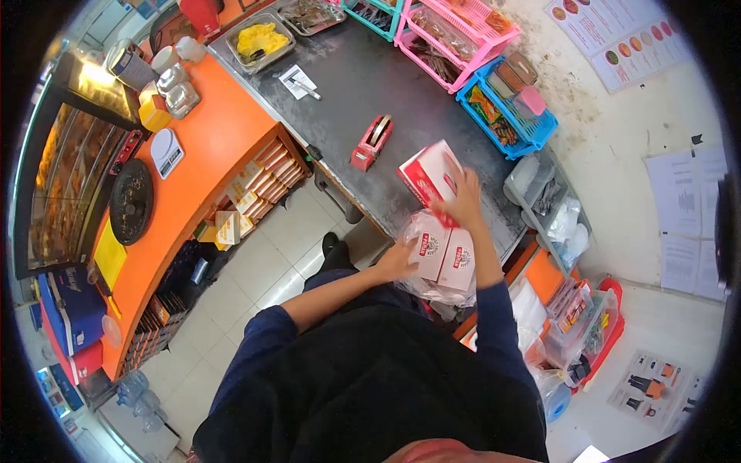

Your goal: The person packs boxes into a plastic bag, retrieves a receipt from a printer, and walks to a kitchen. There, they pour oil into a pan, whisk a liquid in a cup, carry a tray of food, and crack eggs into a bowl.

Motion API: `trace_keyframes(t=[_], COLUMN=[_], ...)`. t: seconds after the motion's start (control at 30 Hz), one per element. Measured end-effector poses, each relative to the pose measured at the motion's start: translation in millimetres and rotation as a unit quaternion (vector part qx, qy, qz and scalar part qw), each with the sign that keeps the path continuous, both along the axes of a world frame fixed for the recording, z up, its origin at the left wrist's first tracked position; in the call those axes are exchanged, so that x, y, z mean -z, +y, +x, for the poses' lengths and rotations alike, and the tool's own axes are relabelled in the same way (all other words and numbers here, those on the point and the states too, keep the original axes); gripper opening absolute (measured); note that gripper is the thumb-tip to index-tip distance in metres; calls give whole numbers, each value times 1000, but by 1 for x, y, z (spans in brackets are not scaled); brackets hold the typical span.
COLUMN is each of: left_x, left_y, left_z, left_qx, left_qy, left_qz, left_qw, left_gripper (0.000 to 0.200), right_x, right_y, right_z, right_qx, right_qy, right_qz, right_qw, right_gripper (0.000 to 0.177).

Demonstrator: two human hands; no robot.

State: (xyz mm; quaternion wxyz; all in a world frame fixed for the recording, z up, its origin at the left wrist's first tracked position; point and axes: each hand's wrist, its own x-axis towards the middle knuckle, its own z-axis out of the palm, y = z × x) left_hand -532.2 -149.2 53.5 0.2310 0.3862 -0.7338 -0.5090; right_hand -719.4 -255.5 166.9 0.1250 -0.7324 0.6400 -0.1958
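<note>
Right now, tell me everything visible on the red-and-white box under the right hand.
The red-and-white box looks like printed cardboard: closed, white top, red side. It is askew over the dark counter, beyond the clear bag holding two white boxes. The right hand covers its near corner; the left hand touches the bag instead.

Views: one, head-worn. We look from above our own shoulders, forward and steeply down, through a fisheye lens that rounds the frame and blacks out its corners.

- **Near field:** our dark top [370,386] fills the lower edge. Our left hand [397,261] and right hand [465,202] lie close, about mid-frame.
- **Middle field:** the grey worktop [363,85] runs away toward the top edge.
- **Far field:** orange counter [208,147] at left, tiled floor [270,262] beneath us, white wall [617,162] at right.
</note>
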Motion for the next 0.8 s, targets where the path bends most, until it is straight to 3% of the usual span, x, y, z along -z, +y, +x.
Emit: trace_keyframes(t=[0.07,0.13,0.17,0.2,0.23,0.27,0.33,0.37,0.43,0.57,0.7,0.77,0.8], left_x=[14,15,13,13,10,3,-11,-11,-10,-37,-40,-28,-10], left_y=[-7,-18,-20,-19,-16,-14,-14,-13,-7,3,-4,-3,0], left_z=[-4,-9,-10,-11,-13,-15,-18,-23,-31,-35,-35,-36,-37], left_qx=[2,15,26,-30,-87,-78,-78,-71,-33,20,24,21,41], left_qy=[4,-7,-3,0,5,9,-98,-98,-68,-89,-84,-115,-129], left_qz=[36,127,132,-46,-221,-219,-28,-29,-54,-35,-51,-46,-103], left_qw=[999,992,991,999,971,973,992,992,996,995,995,992,986], left_gripper=[73,75,75,75,75,75,75,75,72,70,71,73,75], right_x=[1,8,27,38,46,54,66,68,73,70,54,43,27], right_y=[48,98,121,140,156,167,178,174,160,145,138,107,80], right_z=[-7,-8,-19,-26,-31,-32,-24,-14,2,-5,-2,-5,-1], right_qx=[-27,-4,10,34,57,67,134,141,424,484,482,383,312], right_qy=[-158,-216,-163,-101,-41,-40,120,120,111,111,96,83,45], right_qz=[14,42,54,95,136,138,61,62,90,134,155,-137,-157], right_qw=[987,975,985,990,988,987,982,981,894,858,857,910,936], right_gripper=[112,115,114,112,110,110,103,103,98,98,91,80,70])
